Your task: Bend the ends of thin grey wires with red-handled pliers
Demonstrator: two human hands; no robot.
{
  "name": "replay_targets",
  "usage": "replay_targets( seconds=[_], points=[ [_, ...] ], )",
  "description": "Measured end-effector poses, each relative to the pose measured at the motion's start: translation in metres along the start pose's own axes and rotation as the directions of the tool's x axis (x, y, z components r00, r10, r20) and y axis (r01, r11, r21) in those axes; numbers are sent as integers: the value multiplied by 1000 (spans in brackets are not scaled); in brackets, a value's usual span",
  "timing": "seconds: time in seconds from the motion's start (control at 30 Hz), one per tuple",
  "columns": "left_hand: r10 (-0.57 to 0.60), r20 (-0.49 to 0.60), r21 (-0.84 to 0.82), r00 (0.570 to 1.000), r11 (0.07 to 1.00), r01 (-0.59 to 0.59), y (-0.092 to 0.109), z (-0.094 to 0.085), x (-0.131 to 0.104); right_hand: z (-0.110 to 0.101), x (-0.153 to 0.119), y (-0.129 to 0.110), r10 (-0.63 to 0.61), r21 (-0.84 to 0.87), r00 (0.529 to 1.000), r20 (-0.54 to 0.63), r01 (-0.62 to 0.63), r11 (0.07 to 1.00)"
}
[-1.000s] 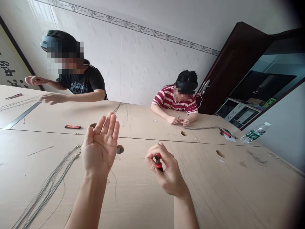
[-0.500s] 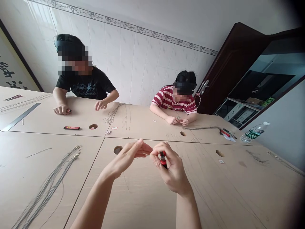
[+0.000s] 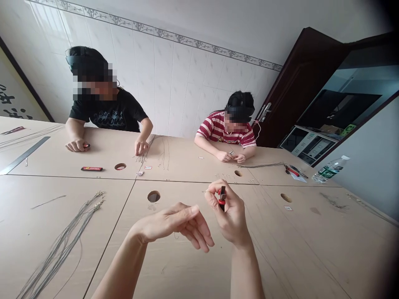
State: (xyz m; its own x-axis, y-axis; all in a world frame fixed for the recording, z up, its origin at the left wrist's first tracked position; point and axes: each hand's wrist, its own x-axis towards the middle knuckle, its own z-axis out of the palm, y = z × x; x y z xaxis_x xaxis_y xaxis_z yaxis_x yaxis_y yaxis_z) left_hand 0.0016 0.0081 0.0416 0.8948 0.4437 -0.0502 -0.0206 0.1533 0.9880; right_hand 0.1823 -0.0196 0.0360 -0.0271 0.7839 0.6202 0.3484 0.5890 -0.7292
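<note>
My left hand hangs over the near table with its fingers stretched out, and I see nothing gripped in it. A short bit of thin thread or wire shows just below its palm. To the right, my right hand is closed around a red-and-black hand tool, which looks like pliers seen end-on. From its thumb and forefinger pokes a tiny thin end, too small to name. The hands are apart. On the left lies a bundle of grey cords with small metal clasps at its far end.
Across the table sit a person in black, one hand at thin cords, and a person in red stripes. A water bottle, red-handled pliers, a metal ruler and a black-and-red case lie about. Round holes pierce the tabletop.
My left hand has come away from my right hand, moving down and nearer. My right hand has shifted slightly right with the tool. The black-clad person's hand has lowered onto the cords.
</note>
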Motion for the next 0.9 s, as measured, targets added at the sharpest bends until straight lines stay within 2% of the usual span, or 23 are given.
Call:
replay_targets(
  seconds=[0.13,0.23,0.3,0.47,0.57,0.63,0.7,0.77,0.8,0.9],
  points=[
    [-6,100,8,995,1000,5,2,0,-4,0,0,3,12,12,999,-30,-12,1000],
    [39,244,-56,969,998,-26,2,0,-6,2,0,5,15,10,999,-49,-15,1000],
    [99,297,-119,950,991,-66,0,1,-8,3,0,5,23,5,999,-44,-22,1000],
    [325,209,-284,922,923,-260,-12,3,-9,8,0,4,45,21,999,-23,-44,999],
    [486,150,-445,861,811,-380,-12,6,-13,12,0,3,42,49,999,-8,-41,998],
    [569,28,-533,822,704,-470,-7,7,-18,14,0,2,41,51,999,15,-42,998],
    [586,-226,-530,778,596,-603,2,7,-25,16,0,1,43,41,998,37,-45,998],
    [526,-516,-468,676,489,-737,12,6,-32,18,0,0,42,33,998,55,-43,999],
    [492,-616,-447,615,424,-787,17,5,-34,19,1,-1,38,32,997,62,-40,999],
    [411,-775,-417,479,237,-878,28,3,-37,21,1,-2,25,37,997,77,-28,999]
  ],
)
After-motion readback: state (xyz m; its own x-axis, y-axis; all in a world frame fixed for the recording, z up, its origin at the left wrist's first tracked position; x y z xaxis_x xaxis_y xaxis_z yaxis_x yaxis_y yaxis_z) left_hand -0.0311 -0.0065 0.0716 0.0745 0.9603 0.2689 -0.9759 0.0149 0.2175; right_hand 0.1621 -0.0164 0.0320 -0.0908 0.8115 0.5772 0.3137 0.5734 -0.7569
